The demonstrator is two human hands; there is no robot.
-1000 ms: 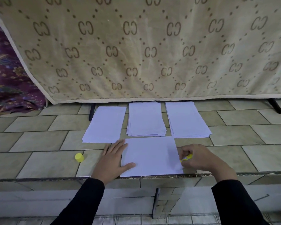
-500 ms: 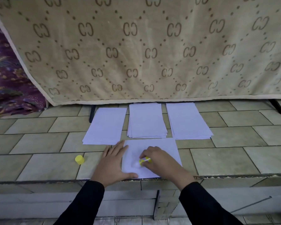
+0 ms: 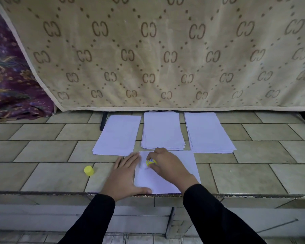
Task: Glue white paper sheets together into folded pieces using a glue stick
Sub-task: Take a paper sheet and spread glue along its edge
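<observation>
A single white sheet (image 3: 181, 171) lies on the tiled ledge near its front edge. My left hand (image 3: 125, 175) rests flat on the sheet's left edge, fingers straight, thumb along the near side. My right hand (image 3: 167, 164) grips a yellow glue stick (image 3: 151, 162) and presses its tip onto the sheet's upper left part. The yellow cap (image 3: 89, 170) stands on the tiles to the left. Behind the sheet lie three white paper piles: left (image 3: 117, 135), middle (image 3: 162, 131), right (image 3: 208, 132).
A beige patterned cloth (image 3: 157, 53) hangs behind the piles, down to the tiles. A purple floral fabric (image 3: 9, 76) sits at the far left. The ledge's front edge (image 3: 42, 192) drops off just below my hands. Dark legs (image 3: 103, 120) stand under the cloth.
My right hand carried the glue stick from the sheet's right edge leftward across it, then up to its upper left part. My left hand stayed pressed on the left edge.
</observation>
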